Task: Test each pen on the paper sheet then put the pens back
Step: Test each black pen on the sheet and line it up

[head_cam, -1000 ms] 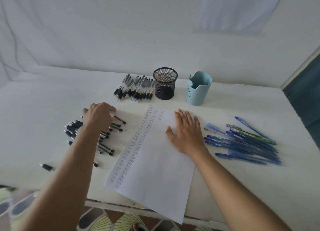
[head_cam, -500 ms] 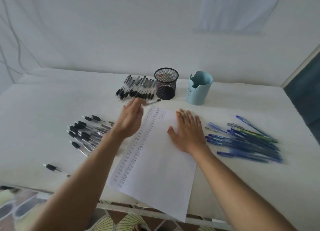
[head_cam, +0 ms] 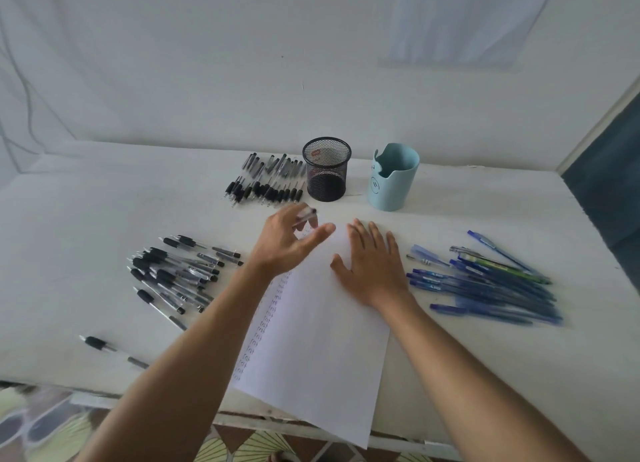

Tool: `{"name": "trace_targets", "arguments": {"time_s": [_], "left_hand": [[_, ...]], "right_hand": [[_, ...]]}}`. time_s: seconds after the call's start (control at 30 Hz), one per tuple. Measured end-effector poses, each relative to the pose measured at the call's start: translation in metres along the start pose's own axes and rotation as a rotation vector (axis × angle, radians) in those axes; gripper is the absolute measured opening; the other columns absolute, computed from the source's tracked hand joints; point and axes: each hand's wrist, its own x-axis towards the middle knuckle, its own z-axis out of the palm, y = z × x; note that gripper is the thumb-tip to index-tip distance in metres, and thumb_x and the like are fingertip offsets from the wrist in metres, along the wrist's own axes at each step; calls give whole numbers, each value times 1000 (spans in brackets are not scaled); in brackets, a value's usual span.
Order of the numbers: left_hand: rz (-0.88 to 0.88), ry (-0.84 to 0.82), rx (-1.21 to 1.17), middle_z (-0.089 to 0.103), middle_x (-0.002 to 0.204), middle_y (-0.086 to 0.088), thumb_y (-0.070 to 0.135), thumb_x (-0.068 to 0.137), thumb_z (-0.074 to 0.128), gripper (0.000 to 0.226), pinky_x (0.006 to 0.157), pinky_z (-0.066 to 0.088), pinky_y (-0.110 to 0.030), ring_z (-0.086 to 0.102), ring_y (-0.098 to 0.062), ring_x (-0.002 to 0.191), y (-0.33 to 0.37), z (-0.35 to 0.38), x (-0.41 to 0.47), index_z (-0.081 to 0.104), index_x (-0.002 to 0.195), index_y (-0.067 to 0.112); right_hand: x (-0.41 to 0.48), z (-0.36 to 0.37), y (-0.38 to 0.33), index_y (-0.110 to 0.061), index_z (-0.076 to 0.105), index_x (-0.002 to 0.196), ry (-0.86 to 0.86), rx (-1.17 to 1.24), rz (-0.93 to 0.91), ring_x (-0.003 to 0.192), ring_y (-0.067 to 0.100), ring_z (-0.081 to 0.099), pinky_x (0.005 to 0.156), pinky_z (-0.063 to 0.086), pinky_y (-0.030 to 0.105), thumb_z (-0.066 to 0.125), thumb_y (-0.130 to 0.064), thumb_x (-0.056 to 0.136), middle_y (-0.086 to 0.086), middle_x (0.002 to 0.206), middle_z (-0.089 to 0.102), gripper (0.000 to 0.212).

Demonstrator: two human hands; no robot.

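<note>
Our left hand (head_cam: 287, 241) has left the pile of black pens (head_cam: 173, 276), where it lay a second ago. It has crossed to the far left corner of the paper sheet (head_cam: 311, 340), bringing one pen (head_cam: 307, 215) with it. We pinch the pen between thumb and curled fingers, and its dark end sticks out toward the mesh cup (head_cam: 327, 170). It is blurred, so we cannot tell whether its tip touches the sheet. Our right hand (head_cam: 372, 267) has not shifted: it lies flat with fingers straight and slightly spread, pressing the upper part of the sheet onto the surface (head_cam: 69, 226).

The sheet lies slanted, its near corner hanging past the surface's front edge. Columns of small written marks run down its left margin, partly hidden by our left forearm.

Left of the sheet the pile of black pens lies fanned out, and one stray black pen (head_cam: 95, 342) sits apart from it, nearer the front edge. On the far side, a row of black pens (head_cam: 266, 182) lies just beside the mesh cup, to its left. A blue cup (head_cam: 393, 181) stands upright to the right of the mesh cup, not touching it. Right of the sheet lies a heap of blue pens (head_cam: 485, 283) with a green pen (head_cam: 502, 267) among them.
</note>
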Motion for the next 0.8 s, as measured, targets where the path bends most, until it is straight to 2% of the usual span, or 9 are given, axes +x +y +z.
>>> {"name": "trace_targets", "arguments": {"time_s": [0.07,0.13,0.2,0.3,0.4,0.47,0.63,0.7,0.8], "left_hand": [[-68,76,-52,66,77,2,49,98,50,31,60,49,-25,60,-10,67,1,-1,6,62,79,28],[-149,168,-311,67,82,-5,40,107,34,45,62,50,-28,60,-13,69,3,0,8,69,86,22],[-208,229,-493,66,86,-8,46,107,20,60,62,50,-26,57,-15,71,4,2,11,69,95,13],[-335,254,-552,56,62,-11,50,106,29,58,48,41,-27,48,-20,52,3,7,18,60,86,6],[-369,312,-571,64,61,-5,32,96,65,33,54,54,-35,61,-21,55,-2,11,26,59,83,3],[-380,317,-536,66,66,-3,14,87,75,18,55,57,-35,66,-16,57,-3,14,28,60,83,4],[-400,261,-400,64,57,-12,-2,78,67,20,40,39,-25,51,-17,39,-2,18,28,53,65,5],[-411,271,-378,49,47,-10,-3,66,62,29,44,35,-27,45,-20,41,-8,20,29,42,54,13],[-346,217,-268,32,52,-7,1,57,56,29,46,29,-34,33,-18,52,-11,23,32,31,52,15]], "right_hand": [[0,0,0,-15,14,158,-1,-2,-6,154,23,0,124,-3,47,27,-53,98,2,168,7,72],[-1,0,1,-15,14,158,4,-9,-9,154,23,0,124,-3,47,25,-53,97,2,168,7,73],[0,0,1,-15,14,158,5,-18,-9,154,24,0,124,-3,47,23,-54,97,2,168,7,73],[-1,0,0,-14,15,158,12,-23,-12,154,24,1,124,-3,47,11,-58,90,3,168,8,81],[0,0,0,-15,13,159,6,2,-11,155,23,-1,124,-4,47,21,-55,95,2,168,6,75],[0,0,0,-16,11,159,0,3,-7,155,22,-3,124,-5,47,27,-53,99,1,168,4,73],[0,0,0,-15,14,159,13,22,-11,155,23,-1,124,-5,47,28,-53,97,3,168,6,74],[0,1,0,-14,16,158,19,28,-13,154,24,0,124,-4,47,25,-55,94,3,168,8,77],[0,1,1,-14,15,158,14,24,-15,154,24,0,124,-4,48,26,-54,95,3,168,7,75]]}}
